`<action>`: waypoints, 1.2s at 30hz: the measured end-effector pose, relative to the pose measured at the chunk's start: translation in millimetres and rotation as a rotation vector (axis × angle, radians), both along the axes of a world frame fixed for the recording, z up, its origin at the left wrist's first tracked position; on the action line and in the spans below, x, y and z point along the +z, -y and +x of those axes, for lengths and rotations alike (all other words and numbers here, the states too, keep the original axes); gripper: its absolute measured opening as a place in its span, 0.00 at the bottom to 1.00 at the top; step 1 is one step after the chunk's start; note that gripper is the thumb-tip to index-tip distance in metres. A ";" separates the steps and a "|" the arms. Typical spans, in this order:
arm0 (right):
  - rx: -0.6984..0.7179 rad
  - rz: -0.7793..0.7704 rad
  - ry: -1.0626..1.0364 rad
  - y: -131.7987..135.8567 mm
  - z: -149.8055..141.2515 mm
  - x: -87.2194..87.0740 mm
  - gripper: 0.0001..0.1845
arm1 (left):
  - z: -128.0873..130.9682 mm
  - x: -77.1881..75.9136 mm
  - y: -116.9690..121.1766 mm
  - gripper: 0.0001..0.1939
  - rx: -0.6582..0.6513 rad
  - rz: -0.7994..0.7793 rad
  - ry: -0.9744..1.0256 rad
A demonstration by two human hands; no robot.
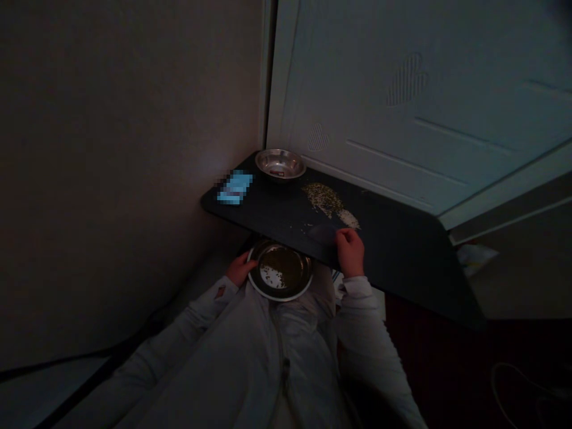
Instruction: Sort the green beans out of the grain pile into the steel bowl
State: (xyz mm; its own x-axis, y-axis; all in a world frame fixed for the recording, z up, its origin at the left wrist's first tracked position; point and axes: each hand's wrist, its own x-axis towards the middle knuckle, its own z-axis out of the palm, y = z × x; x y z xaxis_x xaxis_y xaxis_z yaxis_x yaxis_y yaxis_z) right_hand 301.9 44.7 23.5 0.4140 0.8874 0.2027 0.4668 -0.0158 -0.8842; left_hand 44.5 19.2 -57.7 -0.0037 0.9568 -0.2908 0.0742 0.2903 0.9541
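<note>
My left hand [241, 268] grips the left rim of a round steel plate [295, 286] held just under the near edge of a black table [402, 244]. Some grains lie in the plate. My right hand [351, 250] rests on the table edge with its fingers curled, close to a pile of mixed green and white grains [328, 201]. I cannot make out whether anything is under those fingers.
A second steel bowl [280, 162] stands at the table's far corner, with a blue blurred item [235, 186] to its left. A white door is behind the table and a plain wall to the left. Dark floor with a cable lies at the right.
</note>
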 end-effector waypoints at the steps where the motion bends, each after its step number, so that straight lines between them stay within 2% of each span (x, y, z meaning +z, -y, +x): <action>1: -0.004 0.004 -0.011 0.5 -0.4 0.7 0.07 | -0.1 -0.8 -0.3 0.22 -0.001 0.004 0.000; 4: -0.010 0.010 -0.027 1.2 -1.3 1.5 0.06 | -0.5 -2.5 -0.7 0.23 0.000 0.018 -0.010; 16: 0.118 -0.002 0.016 -0.4 -2.2 -1.7 0.08 | -0.9 -4.8 -1.1 0.24 0.003 0.007 0.008; 21: 0.228 -0.029 0.037 0.3 -3.5 -3.3 0.09 | 0.7 1.1 0.4 0.22 0.015 -0.010 0.003; 29: 0.427 -0.092 0.065 2.7 -5.6 -3.1 0.10 | -0.4 -8.2 -1.4 0.22 0.017 -0.014 -0.010; 36: 0.544 -0.117 0.063 5.3 -5.7 0.6 0.07 | -0.3 -2.6 -0.7 0.21 0.018 -0.021 -0.015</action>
